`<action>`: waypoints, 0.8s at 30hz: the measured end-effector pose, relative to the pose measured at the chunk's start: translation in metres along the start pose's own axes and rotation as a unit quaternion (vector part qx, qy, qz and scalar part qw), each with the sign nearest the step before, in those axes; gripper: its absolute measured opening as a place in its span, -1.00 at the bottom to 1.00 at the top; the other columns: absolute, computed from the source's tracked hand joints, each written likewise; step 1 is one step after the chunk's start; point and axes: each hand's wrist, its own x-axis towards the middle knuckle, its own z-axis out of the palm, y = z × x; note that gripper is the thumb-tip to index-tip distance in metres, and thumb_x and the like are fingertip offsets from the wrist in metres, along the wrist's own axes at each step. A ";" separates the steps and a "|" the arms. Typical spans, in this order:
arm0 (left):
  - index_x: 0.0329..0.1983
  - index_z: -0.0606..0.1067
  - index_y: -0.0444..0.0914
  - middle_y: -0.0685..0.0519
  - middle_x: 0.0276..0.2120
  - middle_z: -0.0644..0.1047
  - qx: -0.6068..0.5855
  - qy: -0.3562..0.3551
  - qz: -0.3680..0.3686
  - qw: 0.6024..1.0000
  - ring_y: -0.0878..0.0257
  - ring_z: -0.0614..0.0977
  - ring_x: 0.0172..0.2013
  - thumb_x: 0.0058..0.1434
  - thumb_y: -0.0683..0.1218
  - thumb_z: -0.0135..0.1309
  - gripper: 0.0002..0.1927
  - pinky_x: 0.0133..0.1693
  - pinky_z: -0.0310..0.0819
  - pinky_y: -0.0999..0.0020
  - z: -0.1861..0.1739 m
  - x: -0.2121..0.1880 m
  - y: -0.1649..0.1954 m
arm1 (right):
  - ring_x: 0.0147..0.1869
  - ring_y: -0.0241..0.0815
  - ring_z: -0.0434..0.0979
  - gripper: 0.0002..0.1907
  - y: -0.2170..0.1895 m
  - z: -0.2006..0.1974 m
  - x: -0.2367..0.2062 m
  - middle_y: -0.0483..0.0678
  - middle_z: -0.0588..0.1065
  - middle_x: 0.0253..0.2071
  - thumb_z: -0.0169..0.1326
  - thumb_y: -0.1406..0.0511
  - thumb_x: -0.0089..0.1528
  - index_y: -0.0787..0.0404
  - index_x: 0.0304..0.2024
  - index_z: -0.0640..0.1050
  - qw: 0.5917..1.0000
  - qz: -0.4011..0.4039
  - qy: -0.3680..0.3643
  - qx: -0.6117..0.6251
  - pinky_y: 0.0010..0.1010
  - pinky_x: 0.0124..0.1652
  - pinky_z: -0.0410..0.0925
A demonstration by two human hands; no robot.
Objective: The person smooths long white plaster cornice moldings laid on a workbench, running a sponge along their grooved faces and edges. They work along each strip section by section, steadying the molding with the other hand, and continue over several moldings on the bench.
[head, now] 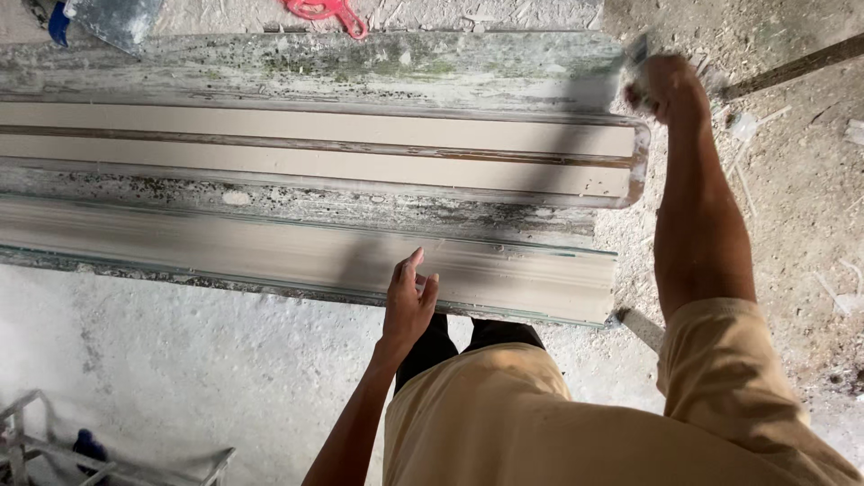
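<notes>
Left hand (407,301): fingers loose and spread, holding nothing, just over the near edge of the long moulding (306,256).
Right hand (664,85): clenched around a small blurred tool (637,52), at the mould's (360,148) far right end.
Moulding: lying lengthwise on the desk (360,63).

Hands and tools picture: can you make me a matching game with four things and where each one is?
Things:
1. left hand
2. right hand
3. red tool
4. metal frame

Places:
A. bottom left corner, on the floor
B. near edge of the long mould
C. top edge, past the mould
D. far right end of the mould, gripping something blurred

Pairs: 1-B, 2-D, 3-C, 4-A
</notes>
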 end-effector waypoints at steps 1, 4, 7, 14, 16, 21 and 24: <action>0.38 0.28 -0.34 -0.17 0.18 0.45 -0.002 -0.001 0.007 1.000 0.16 0.60 -0.19 0.34 -0.08 0.06 -0.43 -0.24 0.60 0.28 0.000 0.000 -0.002 | -0.49 -0.30 0.44 -0.78 -0.002 0.000 -0.001 0.08 0.51 -0.33 -0.10 0.27 0.44 0.34 -0.04 0.41 0.999 0.031 -0.008 -0.032 -0.52 -0.58 0.33; 0.39 0.29 -0.33 -0.16 0.13 0.46 0.014 -0.011 -0.003 1.000 0.15 0.58 -0.19 0.36 -0.07 0.06 -0.44 -0.26 0.61 0.28 -0.001 -0.002 -0.005 | -0.51 -0.31 0.41 -0.78 -0.009 -0.001 -0.002 0.07 0.49 -0.34 -0.11 0.26 0.45 0.32 -0.06 0.43 0.999 -0.026 0.023 -0.014 -0.55 -0.58 0.31; 0.37 0.30 -0.34 -0.16 0.15 0.47 0.005 0.011 0.014 1.000 0.15 0.60 -0.20 0.34 -0.07 0.06 -0.44 -0.24 0.61 0.27 -0.001 -0.005 -0.008 | -0.53 -0.33 0.38 -0.77 -0.004 0.003 -0.002 0.07 0.47 -0.34 -0.11 0.25 0.46 0.31 -0.09 0.45 0.994 -0.022 0.015 -0.107 -0.57 -0.59 0.30; 0.34 0.32 -0.35 -0.16 0.12 0.47 0.007 0.022 -0.007 1.000 0.14 0.60 -0.20 0.35 -0.07 0.05 -0.48 -0.25 0.61 0.28 -0.012 -0.018 -0.037 | -0.57 -0.38 0.31 -0.61 0.026 0.009 -0.007 -0.01 0.60 -0.36 -0.22 0.14 0.54 0.38 0.01 0.42 0.990 0.029 0.107 -0.087 -0.49 -0.65 0.17; 0.34 0.32 -0.34 -0.16 0.11 0.46 -0.002 0.014 -0.026 1.000 0.16 0.59 -0.18 0.37 -0.06 0.04 -0.49 -0.26 0.63 0.30 -0.016 -0.022 -0.058 | -0.53 -0.37 0.48 -0.73 0.044 0.010 -0.023 -0.04 0.54 -0.37 -0.14 0.29 0.47 0.37 0.12 0.32 0.986 -0.134 0.094 -0.026 -0.53 -0.60 0.41; 0.31 0.38 -0.32 -0.17 0.00 0.52 0.059 0.031 -0.055 0.996 0.03 0.60 -0.16 0.34 -0.07 0.07 -0.51 -0.11 0.54 0.16 -0.019 -0.035 -0.117 | -0.55 -0.33 0.34 -0.65 0.124 0.019 -0.115 -0.02 0.43 -0.40 -0.20 0.28 0.56 0.42 0.29 0.27 0.950 -0.279 -0.010 -0.138 -0.45 -0.63 0.32; 0.32 0.38 -0.32 -0.22 0.05 0.49 0.101 0.066 -0.034 0.992 -0.12 0.51 0.03 0.34 -0.08 0.10 -0.49 0.06 0.44 0.04 -0.021 -0.042 -0.146 | -0.62 -0.27 0.28 -0.57 0.170 0.039 -0.180 0.09 0.36 -0.52 -0.16 0.24 0.53 0.37 0.36 0.24 0.949 -0.221 -0.044 -0.222 -0.38 -0.68 0.26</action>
